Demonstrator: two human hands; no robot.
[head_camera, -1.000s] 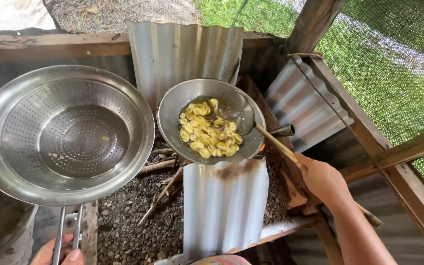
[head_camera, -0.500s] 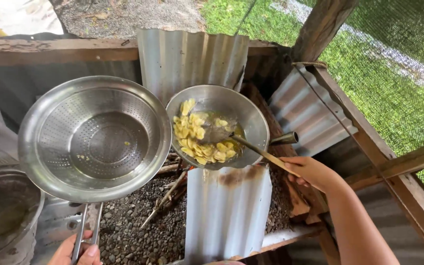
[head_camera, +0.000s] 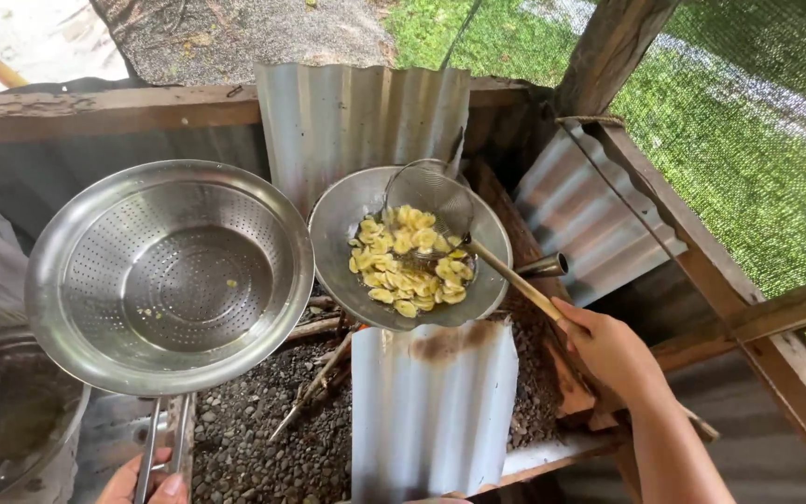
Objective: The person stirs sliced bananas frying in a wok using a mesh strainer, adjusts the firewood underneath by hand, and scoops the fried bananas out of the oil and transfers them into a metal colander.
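Observation:
My left hand grips the handle of a large perforated steel colander, held over the ash bed at the left. My right hand holds the wooden handle of a wire skimmer whose mesh scoop is tilted up inside a steel wok. Yellow sliced chips lie in the wok, some resting against the skimmer's mesh. The wok sits between corrugated metal sheets, its handle pointing right.
Corrugated metal sheets stand behind, in front and to the right of the wok. Ash, gravel and sticks cover the fire bed. A dark pot sits at lower left. Wooden beams and green netting border the right.
The skimmer has moved from the wok's right side to its far side and now stands tilted up with chips against it. The colander has shifted right, closer to the wok.

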